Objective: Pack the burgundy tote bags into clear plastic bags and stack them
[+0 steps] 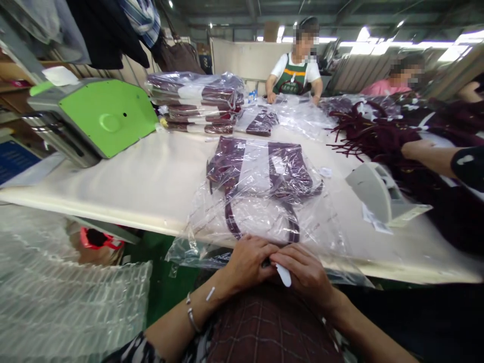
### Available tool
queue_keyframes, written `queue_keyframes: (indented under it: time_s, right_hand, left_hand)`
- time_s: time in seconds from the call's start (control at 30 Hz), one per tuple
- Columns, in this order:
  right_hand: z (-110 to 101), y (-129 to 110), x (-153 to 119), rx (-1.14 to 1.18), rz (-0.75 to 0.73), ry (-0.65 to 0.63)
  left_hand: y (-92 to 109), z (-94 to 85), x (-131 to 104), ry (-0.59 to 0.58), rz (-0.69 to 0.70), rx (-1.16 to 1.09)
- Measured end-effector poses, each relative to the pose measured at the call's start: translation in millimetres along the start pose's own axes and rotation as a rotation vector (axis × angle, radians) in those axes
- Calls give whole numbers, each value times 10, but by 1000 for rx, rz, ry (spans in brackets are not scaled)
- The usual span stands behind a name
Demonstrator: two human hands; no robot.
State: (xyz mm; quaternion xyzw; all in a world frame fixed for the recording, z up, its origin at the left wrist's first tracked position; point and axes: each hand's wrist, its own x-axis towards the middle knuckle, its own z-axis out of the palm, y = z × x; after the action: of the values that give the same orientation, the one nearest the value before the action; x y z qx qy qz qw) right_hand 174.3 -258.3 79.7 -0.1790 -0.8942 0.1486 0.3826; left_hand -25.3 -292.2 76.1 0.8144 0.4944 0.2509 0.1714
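Note:
At the table's front edge my two hands meet. My left hand is closed, and a small dark thing shows at its fingertips, too hidden to name. Fingers of my right hand pinch a white tag-like strip that points down toward my lap. Just beyond my hands, a maroon handbag with a white paper band lies flat in a clear plastic bag. The handbag's looped handle reaches toward me under the film. The plastic's near edge hangs over the table edge.
A green-sided machine stands left, beside stacked bagged handbags. On the right are a grey tape dispenser, dark maroon fringed goods and a co-worker's arm. Another person handles plastic across the table. Clear plastic sheets hang lower left.

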Motion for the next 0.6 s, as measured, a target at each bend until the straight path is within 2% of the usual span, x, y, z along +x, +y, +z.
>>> queue_keyframes:
  time_s: [0.17,0.4,0.53,0.6]
  right_hand:
    - [-70,26,143,-103,-21,7]
    - [27,72,416,-115,-112,60]
    - [130,89,513,-103,64,177]
    - [168,174,525,-77,140,123]
  left_hand:
    - [98,66,27,110,-81,-53]
    - [4,308,41,144,-57,46]
    - [-43,269,52,85,-97,35]
    - [-72,196,29,53,-58,49]
